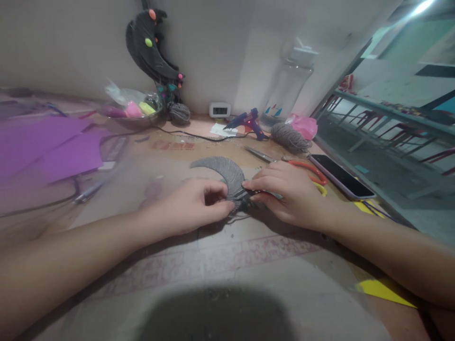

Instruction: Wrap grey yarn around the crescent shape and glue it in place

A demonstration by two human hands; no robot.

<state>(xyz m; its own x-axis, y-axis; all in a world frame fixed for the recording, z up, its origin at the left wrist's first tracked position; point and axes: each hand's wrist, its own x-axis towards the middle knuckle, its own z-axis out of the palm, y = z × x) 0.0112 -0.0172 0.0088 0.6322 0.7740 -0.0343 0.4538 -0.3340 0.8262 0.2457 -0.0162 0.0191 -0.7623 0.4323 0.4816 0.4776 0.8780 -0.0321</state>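
A crescent moon shape [227, 171] wrapped in grey yarn is tilted above the table, its upper tip pointing left. My left hand [194, 203] pinches its lower part between thumb and fingers. At the crescent's right edge, my right hand [287, 192] has its thumb and fingertips drawn together on the yarn. The lower end of the crescent shows a darker patch and is partly hidden by my fingers. Some loose yarn strands [241, 217] hang just beneath it.
Behind my right hand lie orange-handled scissors [307, 170], a phone [343, 177] and a grey yarn skein [289, 137]. A glue gun [247, 122], small clock [220, 110] and clear bottle [289, 87] stand by the wall. Purple sheets [53, 147] are left; a dark crescent decoration [147, 49] hangs above.
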